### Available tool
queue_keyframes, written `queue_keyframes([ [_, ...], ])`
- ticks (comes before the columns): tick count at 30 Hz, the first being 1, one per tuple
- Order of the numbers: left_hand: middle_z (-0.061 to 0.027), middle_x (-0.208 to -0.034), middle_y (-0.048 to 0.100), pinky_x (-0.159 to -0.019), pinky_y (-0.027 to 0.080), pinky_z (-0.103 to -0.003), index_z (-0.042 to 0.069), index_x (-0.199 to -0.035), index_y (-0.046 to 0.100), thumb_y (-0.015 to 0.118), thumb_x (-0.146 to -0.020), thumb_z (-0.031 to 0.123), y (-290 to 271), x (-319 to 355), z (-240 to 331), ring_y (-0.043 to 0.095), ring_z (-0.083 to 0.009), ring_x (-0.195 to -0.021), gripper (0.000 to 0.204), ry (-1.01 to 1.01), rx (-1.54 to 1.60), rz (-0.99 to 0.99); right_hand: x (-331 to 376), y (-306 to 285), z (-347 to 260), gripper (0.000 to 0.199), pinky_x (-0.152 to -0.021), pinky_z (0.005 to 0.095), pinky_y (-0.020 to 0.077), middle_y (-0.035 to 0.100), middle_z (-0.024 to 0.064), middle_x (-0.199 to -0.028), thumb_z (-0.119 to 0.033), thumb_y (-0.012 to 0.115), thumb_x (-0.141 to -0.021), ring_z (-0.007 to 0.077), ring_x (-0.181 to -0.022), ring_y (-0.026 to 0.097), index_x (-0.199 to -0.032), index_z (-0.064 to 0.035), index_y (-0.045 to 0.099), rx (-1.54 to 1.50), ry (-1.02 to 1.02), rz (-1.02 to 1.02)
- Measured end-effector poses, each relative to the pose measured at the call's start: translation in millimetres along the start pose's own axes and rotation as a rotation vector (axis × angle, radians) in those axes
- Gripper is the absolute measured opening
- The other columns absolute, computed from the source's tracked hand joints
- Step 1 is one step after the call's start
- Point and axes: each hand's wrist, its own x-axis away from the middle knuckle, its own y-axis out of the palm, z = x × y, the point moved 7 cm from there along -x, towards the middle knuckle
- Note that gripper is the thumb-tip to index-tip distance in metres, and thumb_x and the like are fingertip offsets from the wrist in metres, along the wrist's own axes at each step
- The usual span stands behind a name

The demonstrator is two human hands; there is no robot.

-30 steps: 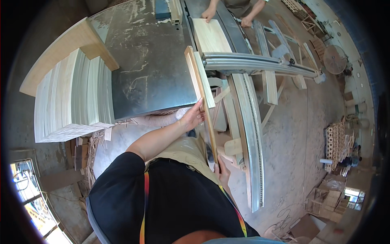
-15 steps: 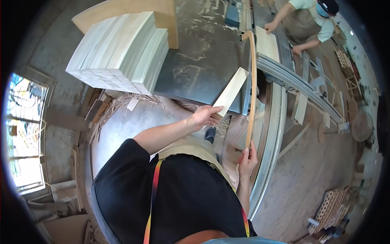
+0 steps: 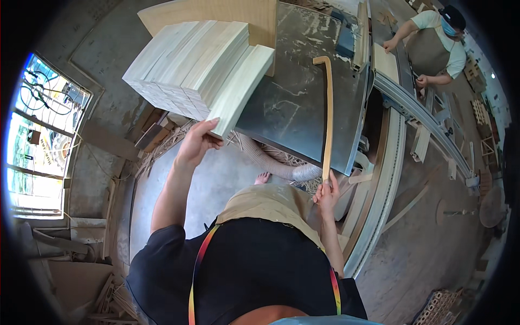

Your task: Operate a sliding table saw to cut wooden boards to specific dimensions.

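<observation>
My left hand (image 3: 198, 142) is closed on the near end of a pale wooden board (image 3: 234, 97), thumb on top. The board lies along the right side of a stack of similar boards (image 3: 184, 57). Further right, my right hand (image 3: 326, 194) grips the lower end of a long, thin wooden stick (image 3: 328, 119) with a hooked far end. That stick reaches over the dark metal machine table (image 3: 295, 116), its hook near the middle of the tabletop; whether it touches the surface I cannot tell.
A metal rail (image 3: 379, 216) runs along the table's right side. Across the machine a co-worker (image 3: 433, 46) has a hand at another board (image 3: 386, 62). Beneath the table's front edge lies a ribbed hose (image 3: 265, 157) among wood offcuts. A tan panel (image 3: 216, 13) stands behind the stack.
My left hand has carried the board leftward from the table's right side to the stack. The hooked stick has swung left over the tabletop in my right hand.
</observation>
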Motion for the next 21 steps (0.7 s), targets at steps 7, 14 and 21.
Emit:
queue_keyframes([
  [7,-0.0164,-0.081,0.071,-0.059,0.056,-0.029,-0.007,-0.102,0.067,0.067,-0.100,0.027,-51.0,-2.3,-0.4,0.068,-0.0230,-0.059,0.035,-0.057,0.091,0.080,32.6,-7.3,19.5,0.048,-0.039,0.0218,0.0346,0.054,0.0008,-0.074,-0.012,0.049,-0.109,0.0054,-0.048,0.038,-0.156,-0.0158,0.047,0.066,-0.040,0.032],
  [14,-0.0161,-0.083,0.072,-0.071,0.062,-0.034,-0.006,-0.098,0.069,0.070,-0.102,0.027,-53.9,-4.7,-19.4,0.071,-0.0254,-0.067,0.033,0.046,0.250,0.166,53.2,-13.6,21.6,0.047,-0.040,0.0218,0.0351,0.054,0.0008,-0.074,-0.012,0.051,-0.108,0.0051,-0.049,0.038,-0.155,-0.0137,0.049,0.202,-0.129,0.050],
  [21,-0.0171,-0.100,0.066,-0.093,0.057,-0.039,-0.005,-0.107,0.062,0.071,-0.102,0.023,-40.3,20.2,-28.3,0.069,-0.0280,-0.094,0.029,0.299,0.427,0.201,60.3,-17.5,14.9,0.047,-0.040,0.0215,0.0349,0.054,0.0008,-0.074,-0.011,0.052,-0.107,0.0050,-0.049,0.038,-0.153,-0.0121,0.051,0.208,-0.159,0.098],
])
